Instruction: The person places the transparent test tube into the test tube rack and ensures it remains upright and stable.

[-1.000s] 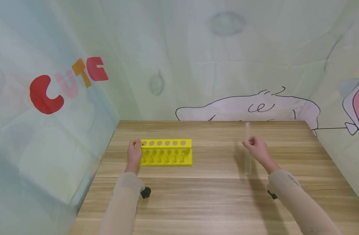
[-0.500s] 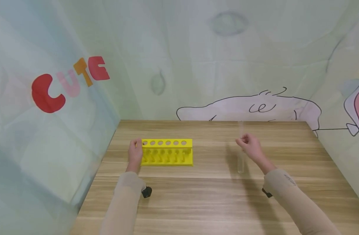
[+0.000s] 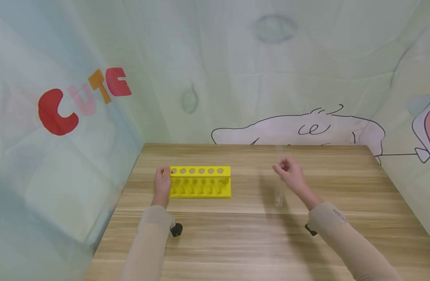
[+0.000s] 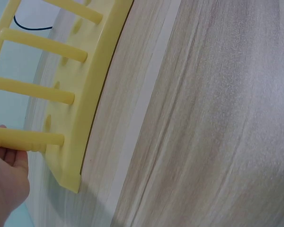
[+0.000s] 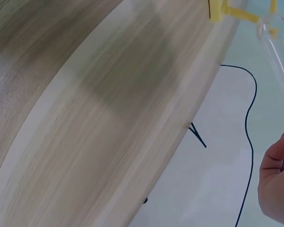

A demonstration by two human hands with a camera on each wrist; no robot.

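A yellow test tube rack (image 3: 200, 194) with a row of holes and pegs stands on the table, left of the middle. My left hand (image 3: 162, 186) grips its left end; in the left wrist view the fingers of that hand (image 4: 8, 184) curl round the rack's end post. Right of the rack, my right hand (image 3: 290, 176) pinches a clear glass test tube (image 3: 278, 199) between thumb and fingers. The tube stands roughly upright, its rounded end down, above the table. In the right wrist view the test tube (image 5: 280, 52) reaches out past the hand (image 5: 277, 184).
The wood-grain table (image 3: 229, 242) ends at a printed curtain (image 3: 200, 78) at the back and on both sides. Black wrist devices (image 3: 176, 230) sit under the sleeves. The right arm's shadow falls on the table near the tube.
My right hand has moved left with the test tube, closer to the rack. The left hand keeps its grip on the rack, which has stayed in place.
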